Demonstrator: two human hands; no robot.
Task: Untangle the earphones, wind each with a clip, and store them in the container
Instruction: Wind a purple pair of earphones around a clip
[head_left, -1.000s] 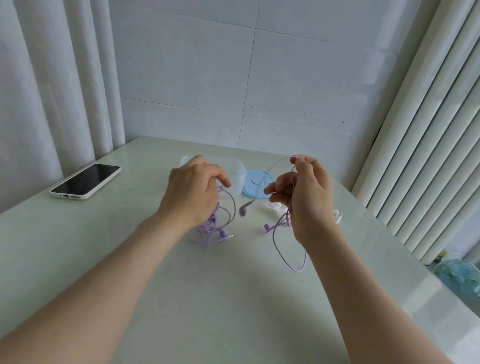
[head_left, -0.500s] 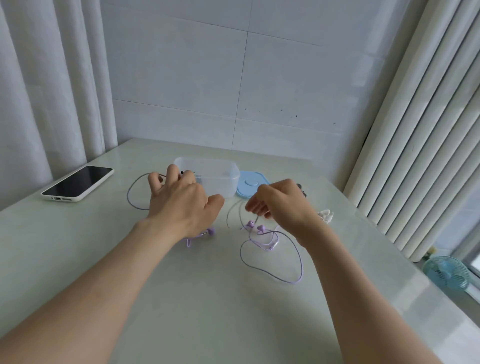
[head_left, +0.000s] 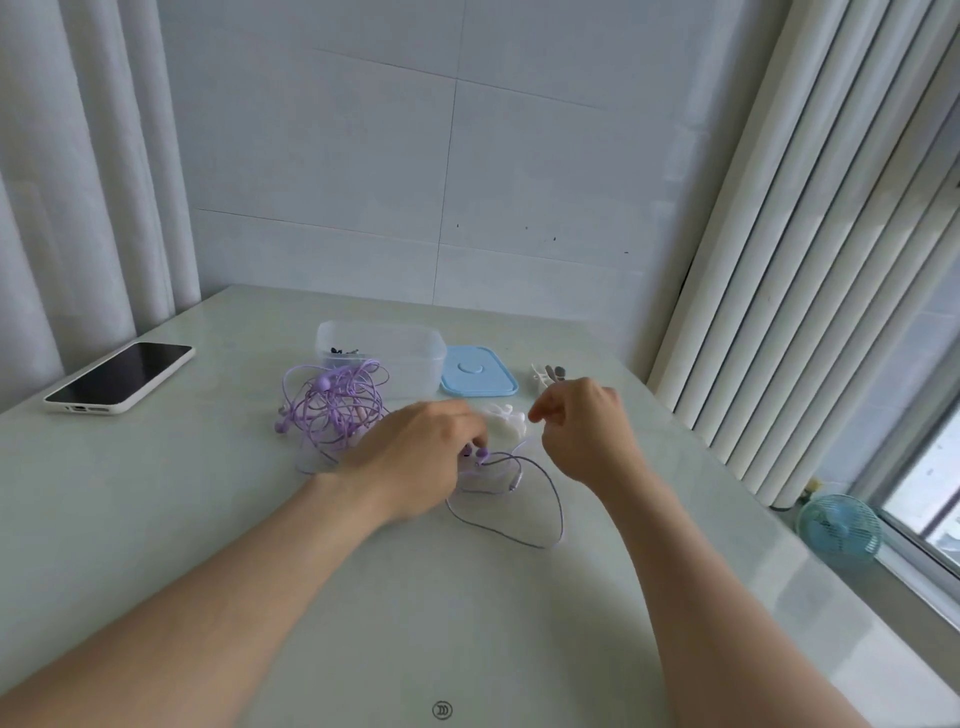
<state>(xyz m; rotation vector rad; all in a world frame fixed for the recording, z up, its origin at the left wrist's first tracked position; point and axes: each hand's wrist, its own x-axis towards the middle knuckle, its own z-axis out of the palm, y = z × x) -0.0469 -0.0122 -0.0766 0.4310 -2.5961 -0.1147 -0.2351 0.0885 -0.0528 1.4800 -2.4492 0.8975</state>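
Indoors, pale table (head_left: 467, 634) by tiled wall (head_left: 415, 156), left hand (head_left: 415, 457) gripping purple earphone (head_left: 482, 453), right hand (head_left: 582, 431) curled, hold unclear

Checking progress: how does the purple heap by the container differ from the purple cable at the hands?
The purple heap is a dense tangle of many loops; the purple cable lies in one open loop. The heap lies by the container; the cable runs under the left hand. Both are purple, on the table.
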